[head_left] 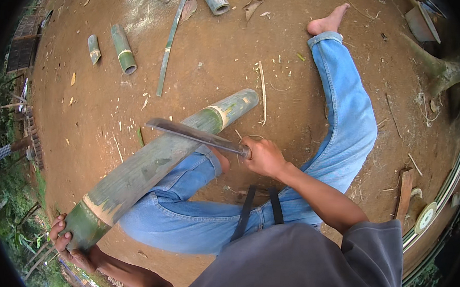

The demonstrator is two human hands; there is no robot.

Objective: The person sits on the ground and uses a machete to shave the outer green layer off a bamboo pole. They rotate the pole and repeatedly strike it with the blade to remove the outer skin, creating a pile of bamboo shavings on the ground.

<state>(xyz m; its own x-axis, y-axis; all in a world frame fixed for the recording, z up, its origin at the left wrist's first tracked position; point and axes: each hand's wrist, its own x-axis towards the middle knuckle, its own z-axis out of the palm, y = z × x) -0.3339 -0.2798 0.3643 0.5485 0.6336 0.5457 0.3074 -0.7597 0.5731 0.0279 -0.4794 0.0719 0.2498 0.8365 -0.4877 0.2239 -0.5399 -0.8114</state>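
A thick green bamboo pole (pixel 148 170) slants from the lower left up to the middle, lying over my bent left leg. Pale scraped rings mark two of its joints. My left hand (pixel 73 243) grips the pole's near lower end, fingers curled round its edge. In my right hand (pixel 262 157) is the handle of a machete (pixel 196 134), whose dark blade lies across the pole's upper half and points left. Whether the edge touches the bamboo or hovers just over it, I cannot tell.
Short bamboo pieces (pixel 123 49) and a long thin strip (pixel 168 48) lie on the dirt ahead. Pale shavings are scattered around. My right leg (pixel 344 114) stretches forward at the right. A wooden piece (pixel 404 193) and a round disc (pixel 426 217) are at the far right.
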